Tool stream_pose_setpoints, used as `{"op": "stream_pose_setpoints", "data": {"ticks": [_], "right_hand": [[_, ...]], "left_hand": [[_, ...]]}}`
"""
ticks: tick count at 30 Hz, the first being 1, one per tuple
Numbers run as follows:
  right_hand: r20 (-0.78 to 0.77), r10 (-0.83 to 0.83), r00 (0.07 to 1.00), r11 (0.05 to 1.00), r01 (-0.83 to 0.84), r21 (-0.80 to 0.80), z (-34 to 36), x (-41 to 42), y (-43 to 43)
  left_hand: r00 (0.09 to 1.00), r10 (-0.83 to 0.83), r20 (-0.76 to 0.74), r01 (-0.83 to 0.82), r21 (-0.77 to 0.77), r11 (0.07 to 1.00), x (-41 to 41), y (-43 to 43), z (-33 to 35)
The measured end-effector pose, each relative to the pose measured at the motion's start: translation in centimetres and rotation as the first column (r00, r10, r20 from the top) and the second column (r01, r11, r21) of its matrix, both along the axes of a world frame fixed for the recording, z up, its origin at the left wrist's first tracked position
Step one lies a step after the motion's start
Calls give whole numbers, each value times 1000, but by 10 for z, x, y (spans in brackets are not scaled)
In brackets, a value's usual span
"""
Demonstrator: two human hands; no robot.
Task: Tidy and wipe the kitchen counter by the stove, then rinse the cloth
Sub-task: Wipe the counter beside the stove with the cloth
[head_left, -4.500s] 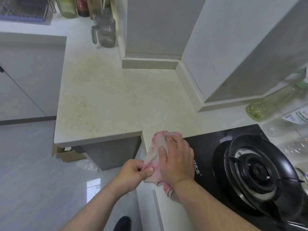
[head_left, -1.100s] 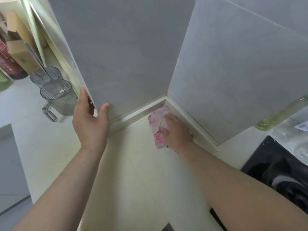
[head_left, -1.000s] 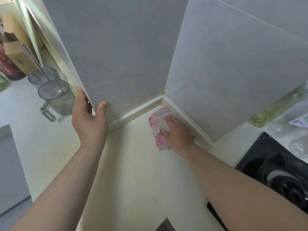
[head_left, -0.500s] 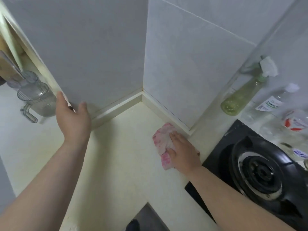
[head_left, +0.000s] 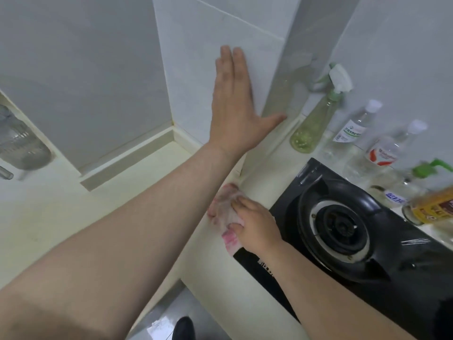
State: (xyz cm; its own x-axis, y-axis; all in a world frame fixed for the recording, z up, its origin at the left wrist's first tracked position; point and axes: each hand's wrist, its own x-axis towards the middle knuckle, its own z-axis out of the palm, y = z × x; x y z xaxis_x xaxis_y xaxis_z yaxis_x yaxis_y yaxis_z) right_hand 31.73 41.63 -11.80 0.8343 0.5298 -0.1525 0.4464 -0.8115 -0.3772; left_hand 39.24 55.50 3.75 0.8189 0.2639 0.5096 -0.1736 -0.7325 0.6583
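Two bare hands work the corner by the stove in my head-camera feed. The left hand (head_left: 235, 101) reaches forward with fingers straight and close together and the thumb spread wide to the right. It holds nothing, and its palm faces the white wall tile (head_left: 196, 69); motion blur keeps me from telling whether it touches.

The right hand (head_left: 257, 227) bears down on the pink cloth (head_left: 224, 213), fingers bent over its top and thumb tucked against its near side, so the cloth is bunched in its grasp. That cloth lies on the cream desk (head_left: 73, 217), pressed flat just beside the left edge of the black gas stove (head_left: 404, 285), with its lower end at the stove's near corner. The left forearm crosses above the desk just left of the cloth.

One burner (head_left: 340, 227) shows on the stove.

Behind the stove, along the wall, I count a pale green spray bottle (head_left: 316, 121), two clear white-capped bottles (head_left: 355, 126) (head_left: 387, 153), a green-topped bottle (head_left: 429, 168) and an amber bottle with a yellow label (head_left: 431, 207), the last two blurred.

At the far left stands a ribbed clear pitcher (head_left: 22, 146). A dark shoe (head_left: 182, 327) shows on the grey floor (head_left: 157, 322) below the desk edge.
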Motion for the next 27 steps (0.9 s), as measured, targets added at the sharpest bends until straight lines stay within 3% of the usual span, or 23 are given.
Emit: {"op": "stream_pose_setpoints", "data": {"ticks": [7,13,27], "right_hand": [[-24,-64,998,996,63,-58,5,29,-33],[-43,-125,991,991,123,-58,0,33,-29],[-115,61,991,995,-69,-66,6,-40,-5]], "left_hand": [[992,68,105,-68,-7,998,14,1,-22],[993,70,95,-65,-54,996,11,-2,-23],[1000,6,-29,-6,-3,1000,-3,4,-8]]}}
